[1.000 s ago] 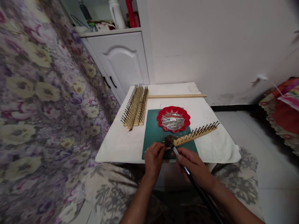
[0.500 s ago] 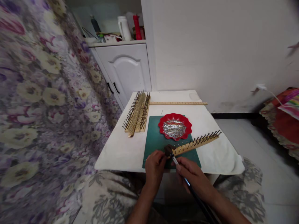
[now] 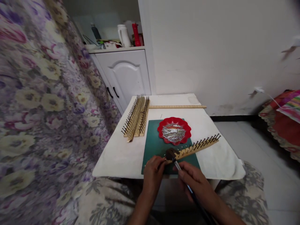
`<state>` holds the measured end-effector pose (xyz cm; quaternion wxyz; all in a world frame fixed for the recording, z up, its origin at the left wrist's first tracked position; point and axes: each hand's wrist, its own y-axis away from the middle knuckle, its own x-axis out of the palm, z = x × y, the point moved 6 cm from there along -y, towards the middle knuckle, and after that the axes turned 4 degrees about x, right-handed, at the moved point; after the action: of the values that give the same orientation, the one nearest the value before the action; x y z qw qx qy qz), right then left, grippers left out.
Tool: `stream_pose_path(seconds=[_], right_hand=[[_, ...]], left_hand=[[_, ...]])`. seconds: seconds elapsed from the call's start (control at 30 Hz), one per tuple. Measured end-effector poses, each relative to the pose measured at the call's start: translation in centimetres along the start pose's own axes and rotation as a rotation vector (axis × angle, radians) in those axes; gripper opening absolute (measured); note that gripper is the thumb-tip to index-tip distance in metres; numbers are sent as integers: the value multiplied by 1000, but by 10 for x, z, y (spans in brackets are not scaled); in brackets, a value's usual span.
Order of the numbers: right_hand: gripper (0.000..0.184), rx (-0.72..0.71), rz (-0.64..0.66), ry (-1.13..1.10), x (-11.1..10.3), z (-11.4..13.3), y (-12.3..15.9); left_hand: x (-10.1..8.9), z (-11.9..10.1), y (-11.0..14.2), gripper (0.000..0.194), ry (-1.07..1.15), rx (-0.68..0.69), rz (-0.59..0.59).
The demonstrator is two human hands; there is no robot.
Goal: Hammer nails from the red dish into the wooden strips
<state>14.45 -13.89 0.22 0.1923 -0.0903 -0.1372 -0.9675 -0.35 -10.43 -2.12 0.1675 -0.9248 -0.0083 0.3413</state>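
Note:
My right hand (image 3: 193, 178) is wrapped round the dark handle of a hammer (image 3: 172, 155). The hammer's head is at the left part of a wooden strip (image 3: 199, 148) studded with nails, lying aslant over a green mat (image 3: 150, 147). Tall dark nails stand on its right half; small, thin ones show nearer the hammer. My left hand (image 3: 153, 172) is closed at the strip's left end, fingertips pinched beside the hammer head; what they pinch is too small to make out. A red scalloped dish (image 3: 160, 129) of loose silver nails rests on the mat.
More nail-studded strips (image 3: 137, 120) lie at the left of the white-covered table (image 3: 112, 159). Along the back runs a bare-looking wooden strip (image 3: 178, 107). A flowered curtain (image 3: 47, 109) hangs left, and a white cabinet (image 3: 127, 75) stands behind.
The view has tilted upward, so the table sits lower in the picture. The hammer head stays close to my left fingertips throughout; both hands keep their grips.

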Motion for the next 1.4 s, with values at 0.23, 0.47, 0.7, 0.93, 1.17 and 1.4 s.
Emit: stream_pose_path(seconds=[0.23, 0.47, 0.7, 0.93, 1.17, 1.4], right_hand=[[23, -51, -135, -75, -38, 9, 9], [23, -43, -169, -105, -52, 6, 9], [24, -26, -185, -104, -59, 5, 8], [23, -37, -193, -88, -58, 6, 9], [25, -52, -207, -90, -54, 6, 12], [27, -107, -280, -33, -47, 7, 5]], left_hand=[[-28, -23, -41, 17, -81, 184, 15], [20, -23, -136, 19, -439, 343, 446], [47, -6, -168, 15, -503, 329, 627], [48, -17, -170, 16, -486, 394, 715], [15, -24, -158, 13, -373, 462, 499], [-24, -47, -79, 14, -67, 308, 186]])
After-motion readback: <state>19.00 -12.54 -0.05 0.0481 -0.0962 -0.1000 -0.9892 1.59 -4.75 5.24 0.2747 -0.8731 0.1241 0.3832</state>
